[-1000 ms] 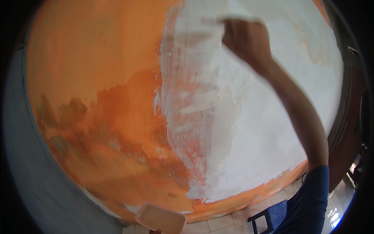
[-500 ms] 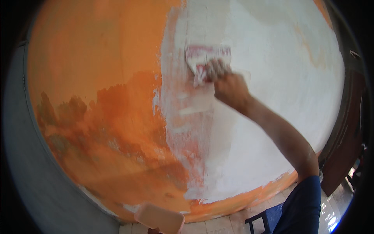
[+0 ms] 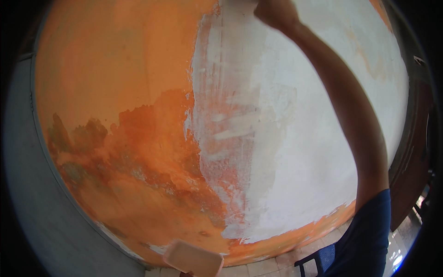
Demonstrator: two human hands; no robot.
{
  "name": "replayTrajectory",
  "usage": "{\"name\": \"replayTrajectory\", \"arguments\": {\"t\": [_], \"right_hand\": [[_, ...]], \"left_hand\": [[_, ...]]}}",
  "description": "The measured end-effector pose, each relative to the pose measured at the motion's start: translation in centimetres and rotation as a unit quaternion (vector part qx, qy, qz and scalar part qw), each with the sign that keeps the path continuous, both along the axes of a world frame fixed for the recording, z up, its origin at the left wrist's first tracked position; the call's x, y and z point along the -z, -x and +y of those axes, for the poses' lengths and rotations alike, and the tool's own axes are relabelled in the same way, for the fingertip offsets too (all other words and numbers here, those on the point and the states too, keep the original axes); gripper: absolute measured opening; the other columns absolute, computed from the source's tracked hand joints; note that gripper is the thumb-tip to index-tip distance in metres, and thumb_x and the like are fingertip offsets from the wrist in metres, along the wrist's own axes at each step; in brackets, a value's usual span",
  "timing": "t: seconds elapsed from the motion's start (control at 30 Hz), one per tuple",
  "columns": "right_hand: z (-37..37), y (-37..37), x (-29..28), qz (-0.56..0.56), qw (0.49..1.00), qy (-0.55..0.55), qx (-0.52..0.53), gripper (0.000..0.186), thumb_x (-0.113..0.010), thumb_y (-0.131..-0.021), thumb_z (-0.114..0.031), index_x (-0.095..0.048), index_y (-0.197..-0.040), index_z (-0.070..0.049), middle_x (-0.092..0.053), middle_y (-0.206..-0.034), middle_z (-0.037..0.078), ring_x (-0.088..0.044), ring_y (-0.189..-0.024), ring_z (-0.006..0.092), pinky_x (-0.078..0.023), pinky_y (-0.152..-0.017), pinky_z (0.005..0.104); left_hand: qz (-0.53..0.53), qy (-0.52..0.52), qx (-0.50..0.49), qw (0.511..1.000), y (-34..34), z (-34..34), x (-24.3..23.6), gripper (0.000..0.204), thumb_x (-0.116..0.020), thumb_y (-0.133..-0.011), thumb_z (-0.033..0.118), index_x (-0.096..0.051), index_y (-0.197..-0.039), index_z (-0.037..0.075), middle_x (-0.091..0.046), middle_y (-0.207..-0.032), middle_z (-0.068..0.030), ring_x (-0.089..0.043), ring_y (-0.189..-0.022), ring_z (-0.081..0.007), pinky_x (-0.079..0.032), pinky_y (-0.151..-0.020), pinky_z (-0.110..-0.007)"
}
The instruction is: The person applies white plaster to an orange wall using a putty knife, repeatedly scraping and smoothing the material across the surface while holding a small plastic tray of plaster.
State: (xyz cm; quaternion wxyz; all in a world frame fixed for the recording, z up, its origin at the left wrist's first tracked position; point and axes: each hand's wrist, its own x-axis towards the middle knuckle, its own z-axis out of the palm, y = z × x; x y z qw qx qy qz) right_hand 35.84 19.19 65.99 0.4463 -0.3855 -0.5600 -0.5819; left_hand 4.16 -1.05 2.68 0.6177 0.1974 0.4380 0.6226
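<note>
Currently I see a grey surface (image 3: 20, 175) at far left, then the wall (image 3: 106, 60), orange with darker stains lower down. At the lower edge, the left hand (image 3: 186, 274) barely shows, its fingers gripping the pinkish tray (image 3: 196, 258) before the wall's foot. Rightward, a streaky pale layer (image 3: 226, 143) borders the orange, then a fuller white coat (image 3: 318, 143). The right hand (image 3: 278, 13) meets the top edge; its fingers are cropped, so I cannot tell their grip. Lower right, a blue stool (image 3: 328, 255) stands beside the sleeve (image 3: 369, 235).
</note>
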Motion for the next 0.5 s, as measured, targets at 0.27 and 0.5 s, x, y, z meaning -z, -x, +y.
{"name": "replayTrajectory", "arguments": {"t": [0.27, 0.5], "right_hand": [[-1.4, 2.9, 27.2, -0.242, 0.959, 0.144, -0.026, 0.032, -0.059, -0.078, -0.01, -0.058, -0.103, 0.009, -0.059, -0.109, 0.025, -0.06, -0.1, 0.0385, -0.054, -0.081, 0.0407], [-4.1, 0.5, 8.1, -0.062, 0.993, -0.042, -0.093, 0.011, -0.058, -0.072, -0.01, -0.065, -0.08, -0.006, -0.058, -0.058, 0.013, -0.055, -0.046, 0.0314, -0.047, -0.047, 0.0399]], "left_hand": [[0.004, 0.003, 0.005, 1.0, 1.1, 0.0, 1.9, 0.049, -0.06, -0.083, 0.027, -0.044, -0.126, 0.009, -0.06, -0.109, -0.0093, -0.064, -0.088, -0.025, -0.058, -0.066, -0.044], [0.02, 0.018, -0.005, 1.0, 1.3, 0.8, 0.0, 0.045, -0.061, -0.083, 0.026, -0.046, -0.123, 0.011, -0.062, -0.104, -0.0082, -0.064, -0.086, -0.0239, -0.058, -0.064, -0.044]]}}
